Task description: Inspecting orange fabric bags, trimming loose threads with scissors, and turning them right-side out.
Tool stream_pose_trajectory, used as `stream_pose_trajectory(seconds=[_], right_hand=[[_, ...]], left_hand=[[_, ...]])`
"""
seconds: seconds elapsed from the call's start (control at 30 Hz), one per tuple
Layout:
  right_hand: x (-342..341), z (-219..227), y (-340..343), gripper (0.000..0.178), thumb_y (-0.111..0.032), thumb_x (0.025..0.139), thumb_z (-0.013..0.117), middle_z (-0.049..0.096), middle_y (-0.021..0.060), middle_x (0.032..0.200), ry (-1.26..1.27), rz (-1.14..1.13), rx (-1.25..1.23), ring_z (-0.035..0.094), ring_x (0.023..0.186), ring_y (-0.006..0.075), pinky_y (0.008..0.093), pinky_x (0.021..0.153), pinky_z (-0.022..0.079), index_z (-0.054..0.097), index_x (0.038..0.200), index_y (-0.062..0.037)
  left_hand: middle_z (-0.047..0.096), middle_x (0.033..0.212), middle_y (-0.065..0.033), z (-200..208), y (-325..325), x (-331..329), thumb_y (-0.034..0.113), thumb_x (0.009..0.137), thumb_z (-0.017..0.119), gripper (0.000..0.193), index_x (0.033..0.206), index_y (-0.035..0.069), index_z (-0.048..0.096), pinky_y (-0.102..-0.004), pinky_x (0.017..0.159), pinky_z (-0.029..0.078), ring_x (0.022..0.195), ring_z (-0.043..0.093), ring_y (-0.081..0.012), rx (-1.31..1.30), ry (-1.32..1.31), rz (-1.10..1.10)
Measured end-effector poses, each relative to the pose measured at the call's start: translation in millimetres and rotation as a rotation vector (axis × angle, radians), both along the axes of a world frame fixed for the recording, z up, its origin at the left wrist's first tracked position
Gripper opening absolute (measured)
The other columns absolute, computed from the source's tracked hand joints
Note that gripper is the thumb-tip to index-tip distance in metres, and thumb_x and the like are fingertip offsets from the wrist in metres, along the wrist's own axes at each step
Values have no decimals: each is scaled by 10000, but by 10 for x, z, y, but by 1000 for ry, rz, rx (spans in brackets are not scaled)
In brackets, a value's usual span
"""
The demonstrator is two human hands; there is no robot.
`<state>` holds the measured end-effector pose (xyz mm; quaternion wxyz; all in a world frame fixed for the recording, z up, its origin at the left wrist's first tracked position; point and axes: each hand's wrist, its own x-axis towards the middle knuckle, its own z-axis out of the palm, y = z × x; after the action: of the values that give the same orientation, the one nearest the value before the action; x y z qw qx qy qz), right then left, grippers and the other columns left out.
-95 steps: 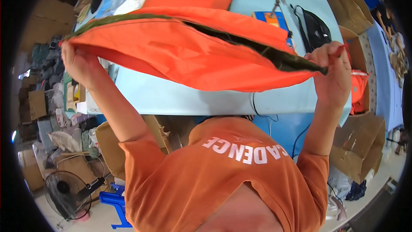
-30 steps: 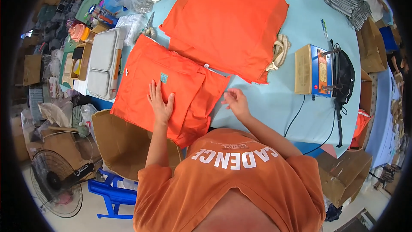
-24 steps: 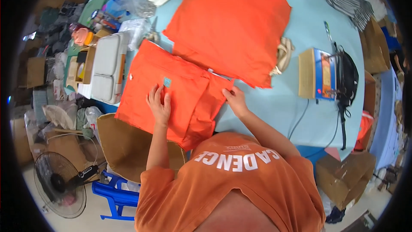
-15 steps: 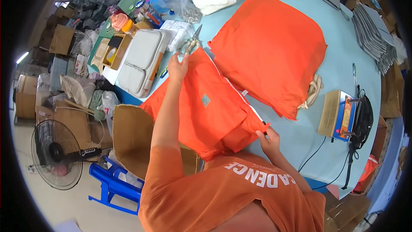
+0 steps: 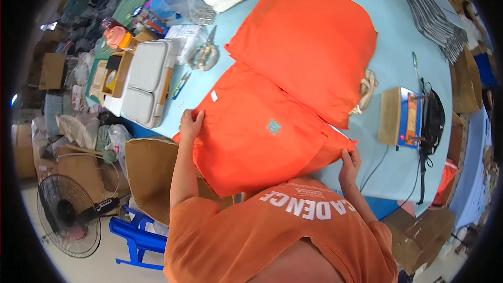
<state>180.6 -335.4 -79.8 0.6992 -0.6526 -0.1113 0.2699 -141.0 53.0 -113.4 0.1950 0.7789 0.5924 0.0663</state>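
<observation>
Orange cloth piece point(image 5: 241, 141), creased, floppy, with small squarish teal patch point(image 5: 273, 127)

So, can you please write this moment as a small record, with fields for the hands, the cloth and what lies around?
Left hand: on the left edge of the near orange cloth
Right hand: at its right corner, apparently gripping
Detail: teal patch on its face
Beyond: second orange cloth
Left side: scissors, grey case
Right side: blue-fronted box, black bag
Support: pale blue table
</observation>
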Motion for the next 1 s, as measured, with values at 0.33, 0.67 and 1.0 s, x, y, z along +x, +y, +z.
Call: stream_pose_trajectory(seconds=[0.33, 0.67, 1.0], right_hand=[[84, 466, 400, 408, -91, 825, 346, 322, 178, 1298, 277, 171, 592, 303, 1213, 266, 379, 1013, 204, 347, 1211, 39], [449, 359, 672, 317, -157, 875, 358, 538, 90, 938, 340, 233, 546, 532, 849, 192, 319, 787, 419, 406, 1138, 14], [316, 246, 809, 224, -129, 885, 392, 568, 47, 942, 332, 236, 378, 563, 825, 128, 258, 749, 452, 488, 1053, -16]], left_hand=[[579, 844, -119, 120, -946, -670, 375, 763, 577, 395, 856, -9, 572, -320, 700, 420, 776, 542, -223, 57, -160, 253], [586, 838, -118, 1203, -1065, 263, 98, 682, 628, 216, 567, -20, 488, -268, 610, 431, 691, 538, -228, 416, -475, -279], [596, 850, -173, 349, -54, 1767, 173, 653, 603, 243, 538, -21, 514, -346, 691, 453, 778, 573, -297, 132, -541, -152]])
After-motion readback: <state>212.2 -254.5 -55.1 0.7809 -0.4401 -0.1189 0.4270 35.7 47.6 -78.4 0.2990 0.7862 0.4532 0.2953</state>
